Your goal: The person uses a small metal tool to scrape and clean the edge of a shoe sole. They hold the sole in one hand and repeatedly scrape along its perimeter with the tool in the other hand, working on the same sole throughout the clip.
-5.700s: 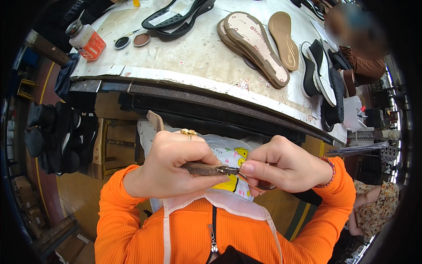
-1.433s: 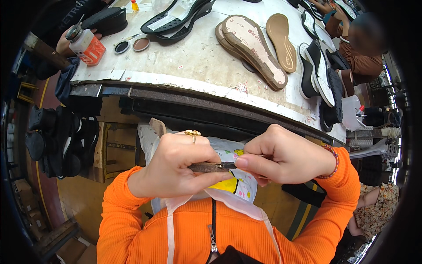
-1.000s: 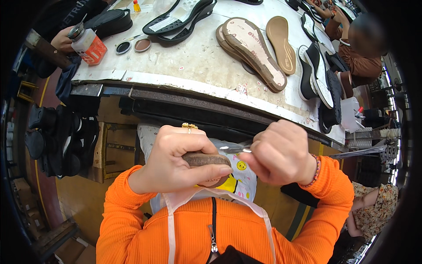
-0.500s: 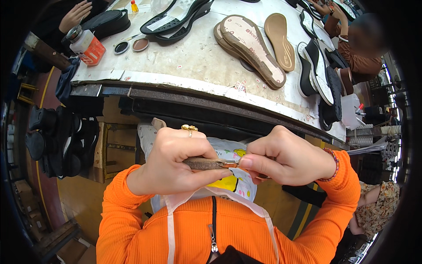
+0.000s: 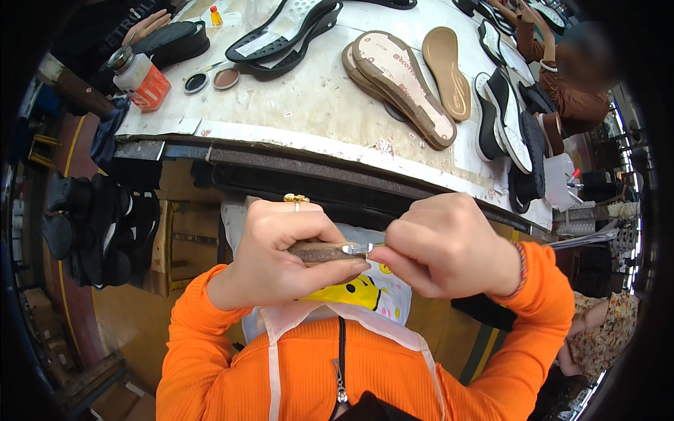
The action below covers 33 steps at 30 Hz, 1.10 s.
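Below the worktable [image 5: 295,105] with its black soles [image 5: 286,43] at upper centre, my left hand [image 5: 274,256] pinches a brown insole [image 5: 316,253] mid-frame while my right hand [image 5: 453,247] grips a metal tool [image 5: 359,248] at its edge, seemingly trimming, the next move calling for steady grips.

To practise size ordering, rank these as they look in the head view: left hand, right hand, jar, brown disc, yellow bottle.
Left hand, right hand: look alike, unranked
Jar
Brown disc
Yellow bottle
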{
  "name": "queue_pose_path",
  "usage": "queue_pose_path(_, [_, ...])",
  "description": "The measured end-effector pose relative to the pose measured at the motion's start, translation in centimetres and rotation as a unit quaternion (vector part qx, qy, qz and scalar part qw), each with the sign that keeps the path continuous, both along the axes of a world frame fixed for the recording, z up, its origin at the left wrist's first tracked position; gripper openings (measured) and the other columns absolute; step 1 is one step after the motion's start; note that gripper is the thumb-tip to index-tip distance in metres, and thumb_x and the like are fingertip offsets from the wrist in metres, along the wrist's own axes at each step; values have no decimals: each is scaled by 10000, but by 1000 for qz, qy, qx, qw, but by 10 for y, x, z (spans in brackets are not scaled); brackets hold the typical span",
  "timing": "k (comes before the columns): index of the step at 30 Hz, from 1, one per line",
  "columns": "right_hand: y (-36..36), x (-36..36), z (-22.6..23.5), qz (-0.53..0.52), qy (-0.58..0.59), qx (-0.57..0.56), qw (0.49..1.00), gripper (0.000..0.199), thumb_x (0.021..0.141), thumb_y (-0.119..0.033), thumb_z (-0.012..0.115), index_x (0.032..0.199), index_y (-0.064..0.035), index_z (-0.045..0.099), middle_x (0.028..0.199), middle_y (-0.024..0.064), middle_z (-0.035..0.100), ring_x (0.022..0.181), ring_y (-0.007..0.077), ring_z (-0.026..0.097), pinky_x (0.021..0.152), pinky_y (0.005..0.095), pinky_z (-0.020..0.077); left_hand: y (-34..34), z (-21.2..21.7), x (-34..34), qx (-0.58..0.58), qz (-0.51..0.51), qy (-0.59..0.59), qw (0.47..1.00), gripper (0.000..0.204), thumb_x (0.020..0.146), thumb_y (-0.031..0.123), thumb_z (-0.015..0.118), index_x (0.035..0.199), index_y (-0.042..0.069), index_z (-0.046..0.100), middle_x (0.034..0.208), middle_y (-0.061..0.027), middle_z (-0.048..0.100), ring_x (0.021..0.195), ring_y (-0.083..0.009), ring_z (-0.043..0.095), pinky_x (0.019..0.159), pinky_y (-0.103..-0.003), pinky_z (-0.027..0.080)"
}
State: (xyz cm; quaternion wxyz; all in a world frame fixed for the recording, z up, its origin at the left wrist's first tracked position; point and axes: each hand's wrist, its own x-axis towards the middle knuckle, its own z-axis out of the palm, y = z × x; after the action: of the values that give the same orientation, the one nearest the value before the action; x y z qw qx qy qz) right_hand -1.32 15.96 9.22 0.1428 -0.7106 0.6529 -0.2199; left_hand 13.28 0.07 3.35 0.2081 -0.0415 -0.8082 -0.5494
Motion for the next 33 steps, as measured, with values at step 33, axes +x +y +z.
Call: queue_pose_path(33, [-9,-4,-38,-104,-505,170,840,108,863,-41,580,934,-34,499,882,22,562,801,66,513,683,215,430,9,-29,8,-13,73,82,994,471,618,143,887,898,23,528,624,-9,623,576,-42,627,486,-144,442])
